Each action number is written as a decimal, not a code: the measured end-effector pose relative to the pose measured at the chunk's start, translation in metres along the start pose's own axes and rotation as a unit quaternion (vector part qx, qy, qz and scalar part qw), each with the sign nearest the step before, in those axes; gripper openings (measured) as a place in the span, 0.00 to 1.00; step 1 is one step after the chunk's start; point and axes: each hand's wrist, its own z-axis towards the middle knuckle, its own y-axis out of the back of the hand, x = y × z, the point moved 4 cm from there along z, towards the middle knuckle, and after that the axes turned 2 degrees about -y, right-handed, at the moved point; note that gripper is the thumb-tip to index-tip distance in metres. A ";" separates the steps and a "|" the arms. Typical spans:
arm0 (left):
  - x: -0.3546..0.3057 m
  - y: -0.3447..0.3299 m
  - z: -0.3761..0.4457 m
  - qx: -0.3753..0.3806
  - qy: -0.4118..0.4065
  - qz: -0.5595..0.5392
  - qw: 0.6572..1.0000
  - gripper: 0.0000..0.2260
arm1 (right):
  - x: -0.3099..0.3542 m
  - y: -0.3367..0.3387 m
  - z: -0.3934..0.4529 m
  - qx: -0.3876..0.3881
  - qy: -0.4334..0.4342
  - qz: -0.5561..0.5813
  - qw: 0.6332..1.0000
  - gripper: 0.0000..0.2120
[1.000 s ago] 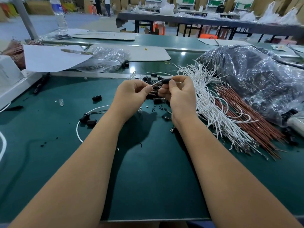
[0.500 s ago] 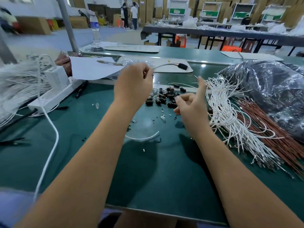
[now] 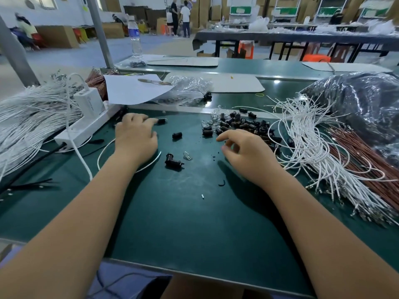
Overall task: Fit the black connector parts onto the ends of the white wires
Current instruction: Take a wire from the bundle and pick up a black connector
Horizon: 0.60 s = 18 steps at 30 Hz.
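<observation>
The person's left hand (image 3: 135,139) lay low over the dark green bench mat (image 3: 194,223), knuckles up and fingers stretched forward, the fingertips (image 3: 154,120) touching a small black cylindrical connector part (image 3: 162,120) close to the long white plastic power strip (image 3: 86,126); whether they pinched it or only rested against it I could not tell. A loose white wire (image 3: 103,151) curved across the mat and passed beneath that wrist. The right hand (image 3: 248,155) hovered just at the near edge of the heap of small black connector parts (image 3: 241,124), fingers loosely curled and spread, holding nothing that I could see. Between the two hands sat a lone black connector (image 3: 177,135), and nearer the person a pair of joined black connectors (image 3: 172,162) beside a tiny clear glass bulb (image 3: 187,156). To the right the thick bundle of white wires with metal terminal ends (image 3: 323,160) fanned over the mat, touching the heap of parts, with a bundle of reddish-brown wires (image 3: 367,169) lying beside it under a crumpled clear plastic bag of dark parts (image 3: 356,104). On the far left lay another sheaf of white wires (image 3: 28,117), and behind the left hand a white paper sheet (image 3: 129,89).
</observation>
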 end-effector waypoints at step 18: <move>-0.051 -0.004 0.023 0.133 -0.040 -0.178 0.974 0.04 | 0.064 -0.053 -0.003 0.141 0.221 -0.166 0.951 0.15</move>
